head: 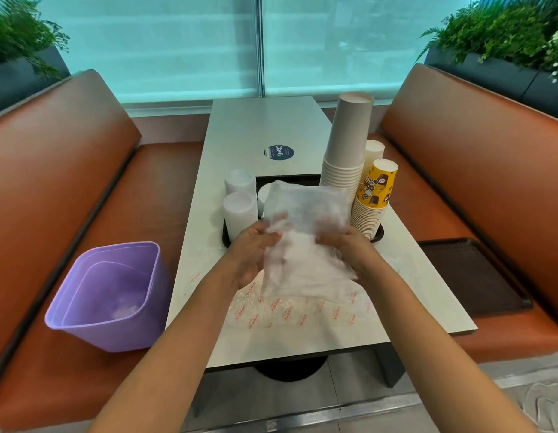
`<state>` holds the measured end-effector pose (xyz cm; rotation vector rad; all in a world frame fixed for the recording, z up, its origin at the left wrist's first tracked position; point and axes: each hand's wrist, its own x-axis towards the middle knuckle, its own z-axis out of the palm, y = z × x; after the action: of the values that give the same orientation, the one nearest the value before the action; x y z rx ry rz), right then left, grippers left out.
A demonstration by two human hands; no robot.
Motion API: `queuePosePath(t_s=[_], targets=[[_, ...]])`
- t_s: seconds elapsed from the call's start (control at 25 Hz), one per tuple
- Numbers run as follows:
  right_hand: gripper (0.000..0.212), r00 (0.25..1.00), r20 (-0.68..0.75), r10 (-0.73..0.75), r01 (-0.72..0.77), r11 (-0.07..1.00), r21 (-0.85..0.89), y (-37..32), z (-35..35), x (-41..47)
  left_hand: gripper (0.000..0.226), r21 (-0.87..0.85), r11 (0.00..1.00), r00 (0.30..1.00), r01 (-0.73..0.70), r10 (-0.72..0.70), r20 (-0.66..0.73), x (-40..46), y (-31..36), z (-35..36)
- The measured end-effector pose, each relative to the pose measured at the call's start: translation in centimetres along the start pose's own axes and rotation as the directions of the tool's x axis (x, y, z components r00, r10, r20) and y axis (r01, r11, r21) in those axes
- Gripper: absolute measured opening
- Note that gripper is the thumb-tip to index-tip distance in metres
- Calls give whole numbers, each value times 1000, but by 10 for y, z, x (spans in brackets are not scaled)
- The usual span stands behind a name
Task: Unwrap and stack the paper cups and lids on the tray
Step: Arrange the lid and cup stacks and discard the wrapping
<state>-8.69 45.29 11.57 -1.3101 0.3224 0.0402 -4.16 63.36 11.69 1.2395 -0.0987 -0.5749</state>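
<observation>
Both hands hold up a crumpled clear plastic wrapper (305, 232) above the table's middle. My left hand (255, 248) grips its left edge and my right hand (343, 248) grips its right edge. Behind the wrapper a black tray (377, 234) carries a tall stack of plain white paper cups (346, 151), a stack of yellow printed cups (374, 198) and a smaller white cup stack (373, 151) on the right. Two stacks of white lids (240, 207) stand on its left. The wrapper hides the tray's middle.
A sheet of bubble wrap with red print (302, 310) lies on the table (265, 126) near its front edge. A purple bin (112, 295) sits on the left bench. A dark brown tray (471, 273) lies on the right bench. Planters flank the window.
</observation>
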Motion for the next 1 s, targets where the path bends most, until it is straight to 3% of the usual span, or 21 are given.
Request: queuePosePath(t_s=[0.12,0.24,0.36,0.44,0.52,0.64,0.72,0.88,0.96,1.0], targets=[[21,999,17,-45,44,997,65,1,-2,1,33,2,999,998,50,-50,-31,3,-5,-3],[25,993,113,44,-48,998,32,6,-5,4,33,78,997,993,27,-17,-116,5,-10,-1],[32,999,30,43,-42,998,-44,10,-4,8,28,22,1000,991,7,-4,-131,7,-11,-4],[24,999,24,41,-42,998,46,12,-7,10,27,16,999,995,37,-35,-89,7,-14,-7],[19,987,123,104,-115,990,86,10,-8,7,26,50,997,994,53,-47,-98,7,-17,-9],[39,982,116,148,-142,988,-61,17,-9,7,26,123,992,989,8,10,-149,7,-17,-7],[43,995,38,88,-86,995,-51,19,-8,8,20,120,993,984,-15,36,-176,8,-17,-7],[37,987,153,-43,53,997,-59,19,-6,2,24,121,993,988,-2,20,-153,9,-19,-10],[27,985,135,-109,121,990,-79,19,-4,0,19,102,995,990,-13,27,-136,9,-19,-9],[34,982,124,-144,152,987,-58,17,-3,-1,17,31,1000,993,-5,9,-122,10,-18,-10]])
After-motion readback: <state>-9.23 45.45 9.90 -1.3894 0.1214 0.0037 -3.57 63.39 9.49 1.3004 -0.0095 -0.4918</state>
